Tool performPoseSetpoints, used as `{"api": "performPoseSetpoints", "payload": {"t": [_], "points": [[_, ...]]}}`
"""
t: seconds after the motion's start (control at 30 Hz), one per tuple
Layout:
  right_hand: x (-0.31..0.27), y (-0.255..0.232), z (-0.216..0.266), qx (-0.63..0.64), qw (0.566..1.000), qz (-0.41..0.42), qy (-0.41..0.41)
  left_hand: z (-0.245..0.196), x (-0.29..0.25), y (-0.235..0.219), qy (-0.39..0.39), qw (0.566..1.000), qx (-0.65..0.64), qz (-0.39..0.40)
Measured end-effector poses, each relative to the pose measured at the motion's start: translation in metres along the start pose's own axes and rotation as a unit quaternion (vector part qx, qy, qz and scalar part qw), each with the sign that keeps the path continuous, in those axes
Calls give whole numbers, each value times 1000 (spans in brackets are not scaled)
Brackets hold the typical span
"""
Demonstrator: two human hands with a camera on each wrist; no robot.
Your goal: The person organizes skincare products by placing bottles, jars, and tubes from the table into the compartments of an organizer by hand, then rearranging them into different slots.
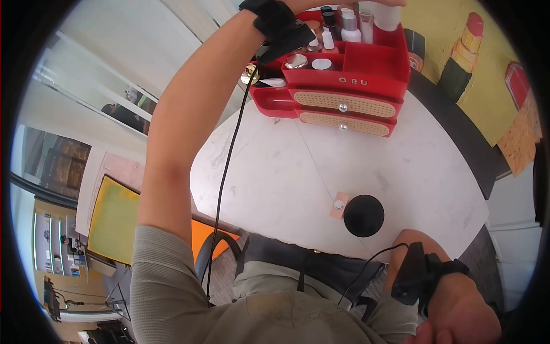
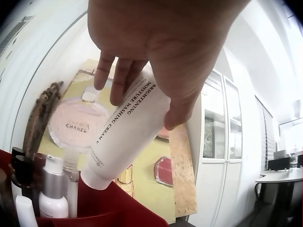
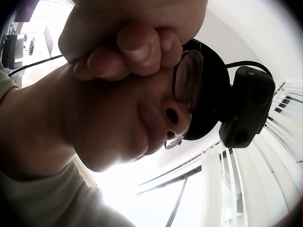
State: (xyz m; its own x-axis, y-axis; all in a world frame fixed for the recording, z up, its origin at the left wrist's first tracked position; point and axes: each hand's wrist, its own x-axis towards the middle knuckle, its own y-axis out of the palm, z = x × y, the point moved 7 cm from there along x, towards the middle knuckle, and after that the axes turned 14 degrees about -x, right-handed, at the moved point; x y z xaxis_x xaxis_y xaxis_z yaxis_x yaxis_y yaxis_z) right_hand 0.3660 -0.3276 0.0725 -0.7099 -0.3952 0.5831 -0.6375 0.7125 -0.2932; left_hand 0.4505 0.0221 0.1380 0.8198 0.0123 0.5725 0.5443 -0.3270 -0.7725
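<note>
In the left wrist view, my left hand (image 2: 156,42) grips a white tube (image 2: 130,125) lettered "BRIGHTENING MOISTURE WASHING CREAM". The tube is tilted, cap end low, at the red organizer (image 2: 142,210); whether it touches the organizer cannot be told. From the head view, the tube (image 1: 387,16) shows at the back right of the organizer (image 1: 395,83), beside pump bottles, and most of the left hand is beyond the top edge. My right hand (image 1: 464,315) is raised off the table at lower right. Its fingers (image 3: 137,49) are curled near the face, with nothing visible in them.
A black round object (image 1: 364,215) and a small pink item (image 1: 339,205) lie on the white marbled table (image 1: 275,172). Two woven-front drawers (image 1: 344,107) are under the organizer's top. Painted cosmetics boards (image 1: 487,63) stand behind. A black cable (image 1: 229,155) hangs from the left wrist.
</note>
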Motion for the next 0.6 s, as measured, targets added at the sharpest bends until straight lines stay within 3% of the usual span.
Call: {"api": "performPoseSetpoints", "payload": {"t": [0.17,0.23,0.27,0.33,0.37,0.43,0.5,0.6], "points": [[1,-3,3,19,999,27,-41,0,3,11,-18,1000,-19,13],[0,-9,8,28,997,37,-57,0,4,11,73,997,21,-18],[-2,-15,13,32,996,43,-65,7,5,13,72,997,20,-19],[2,-8,8,41,994,54,-80,19,2,22,-47,998,-27,42],[1,-12,11,44,993,60,-88,16,-1,24,-47,998,-26,42],[4,-9,7,51,991,71,-106,21,-10,33,-125,983,-120,67],[8,2,0,60,987,84,-122,27,-9,38,-128,983,-115,65],[-20,-58,43,75,981,102,-145,40,-6,47,-98,994,-20,43]]}}
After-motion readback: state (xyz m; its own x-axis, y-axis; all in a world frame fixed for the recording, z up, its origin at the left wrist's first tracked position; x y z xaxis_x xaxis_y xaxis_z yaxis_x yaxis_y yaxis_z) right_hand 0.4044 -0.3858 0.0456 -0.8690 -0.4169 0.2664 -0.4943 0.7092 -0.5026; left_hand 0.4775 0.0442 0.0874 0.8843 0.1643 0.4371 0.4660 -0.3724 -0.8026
